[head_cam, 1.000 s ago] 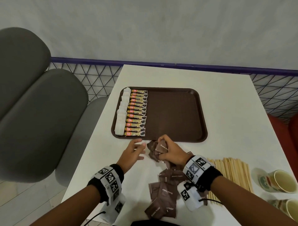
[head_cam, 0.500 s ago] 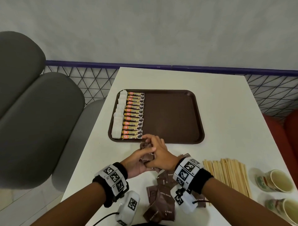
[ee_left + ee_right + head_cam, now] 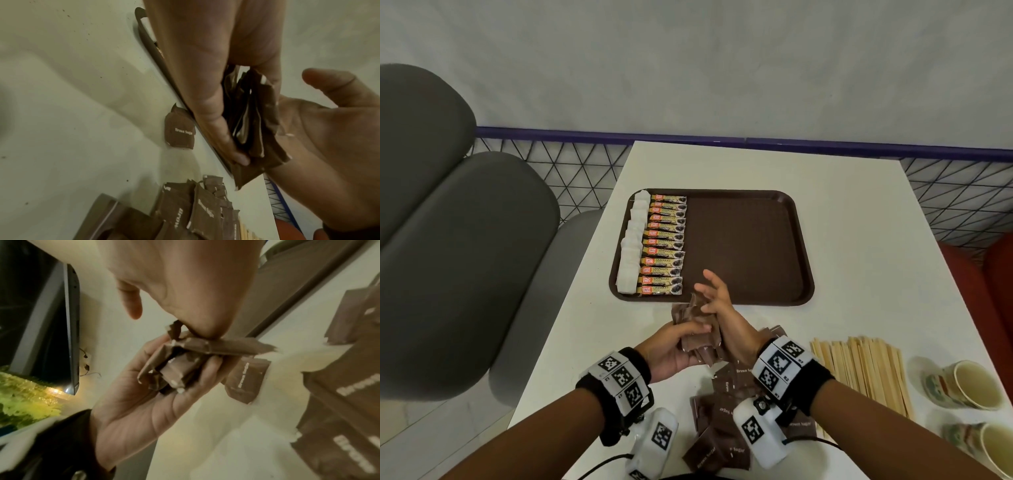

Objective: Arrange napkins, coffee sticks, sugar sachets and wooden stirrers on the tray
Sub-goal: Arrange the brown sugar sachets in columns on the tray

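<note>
My left hand [image 3: 674,349] grips a bunch of brown sugar sachets [image 3: 686,313] just in front of the tray's near edge. In the left wrist view its fingers [image 3: 211,105] curl round the bunch [image 3: 257,121]. My right hand [image 3: 717,301] lies against the bunch with fingers straight and spread. Its open palm [image 3: 329,138] shows beside the sachets. The brown tray [image 3: 750,246] holds a column of white napkins [image 3: 633,246] and a column of coffee sticks [image 3: 664,246] along its left side. Wooden stirrers [image 3: 859,373] lie on the table at the right.
More loose sugar sachets [image 3: 722,428] lie on the white table [image 3: 859,240] under my right wrist, and one lone sachet [image 3: 180,133] lies near the tray. Two paper cups [image 3: 962,387] lie at the right edge. Grey chairs [image 3: 465,257] stand at the left.
The bunch of sachets has passed from my right hand into my left. The left hand closed round it and the right hand's fingers straightened.
</note>
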